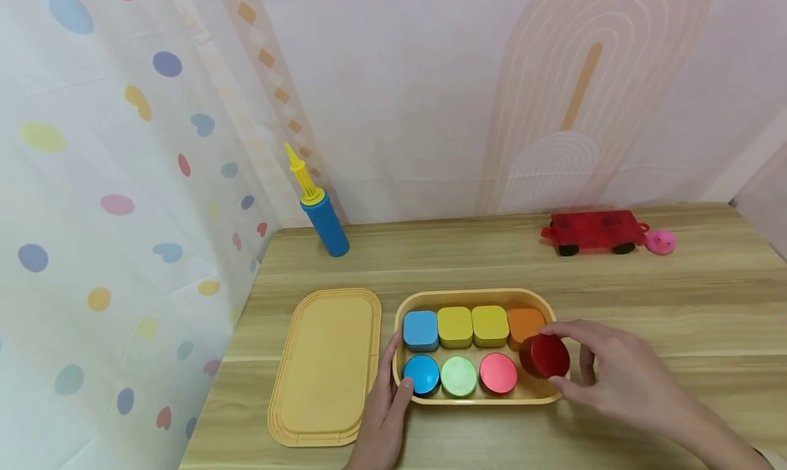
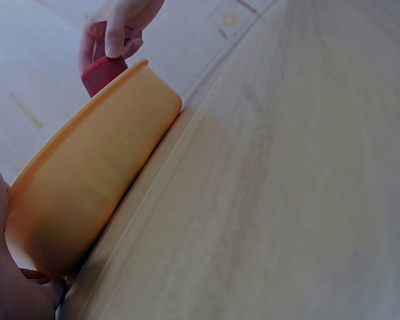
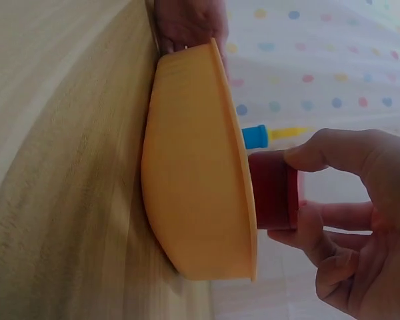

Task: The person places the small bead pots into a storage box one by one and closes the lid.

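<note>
A yellow-orange box (image 1: 479,399) with rounded corners sits on the table, holding two rows of coloured blocks. In its back row are a light blue block (image 1: 421,329), two yellow blocks (image 1: 455,324) and an orange block (image 1: 524,322). The front row has a round blue block (image 1: 421,374), a green block (image 1: 458,376) and a pink-red block (image 1: 499,373). My right hand (image 1: 627,371) pinches a dark red round block (image 1: 549,356) between thumb and fingers, tilted above the box's right front corner. My left hand (image 1: 386,408) grips the box's left end, thumb at the rim.
A flat yellow-orange lid (image 1: 326,367) lies left of the box. At the back left stands a blue and yellow hand pump (image 1: 326,220). A red toy wagon (image 1: 595,231) and a small pink toy (image 1: 661,242) are at the back right, before a curtain.
</note>
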The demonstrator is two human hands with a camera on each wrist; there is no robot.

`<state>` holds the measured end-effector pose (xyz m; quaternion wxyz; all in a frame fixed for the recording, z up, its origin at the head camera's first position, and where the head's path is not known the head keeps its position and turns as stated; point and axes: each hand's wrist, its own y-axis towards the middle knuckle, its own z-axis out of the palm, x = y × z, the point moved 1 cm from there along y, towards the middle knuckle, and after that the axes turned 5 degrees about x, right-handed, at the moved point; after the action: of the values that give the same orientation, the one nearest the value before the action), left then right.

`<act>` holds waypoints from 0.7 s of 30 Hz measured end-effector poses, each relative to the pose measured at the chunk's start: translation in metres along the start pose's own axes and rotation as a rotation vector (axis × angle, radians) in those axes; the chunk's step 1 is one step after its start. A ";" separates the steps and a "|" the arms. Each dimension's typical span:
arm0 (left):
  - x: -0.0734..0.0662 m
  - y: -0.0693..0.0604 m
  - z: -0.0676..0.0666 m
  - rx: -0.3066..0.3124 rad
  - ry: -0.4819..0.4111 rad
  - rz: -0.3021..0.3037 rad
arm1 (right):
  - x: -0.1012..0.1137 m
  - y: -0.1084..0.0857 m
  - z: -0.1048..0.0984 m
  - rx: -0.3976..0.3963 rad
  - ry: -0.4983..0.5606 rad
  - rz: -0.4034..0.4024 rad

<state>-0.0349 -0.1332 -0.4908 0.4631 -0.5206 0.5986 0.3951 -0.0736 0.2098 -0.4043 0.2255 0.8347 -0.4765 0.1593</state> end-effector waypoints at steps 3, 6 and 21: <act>-0.001 0.000 0.000 -0.002 0.007 0.010 | 0.002 0.004 0.001 0.038 -0.018 0.014; -0.002 -0.001 0.000 -0.001 0.013 0.027 | 0.004 0.007 0.002 0.081 -0.030 0.048; -0.005 -0.001 0.000 0.000 0.020 0.034 | 0.000 0.019 0.010 0.161 -0.095 0.021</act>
<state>-0.0334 -0.1321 -0.4855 0.4501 -0.5144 0.6120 0.3977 -0.0895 0.1961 -0.4088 0.1329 0.8517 -0.4812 0.1596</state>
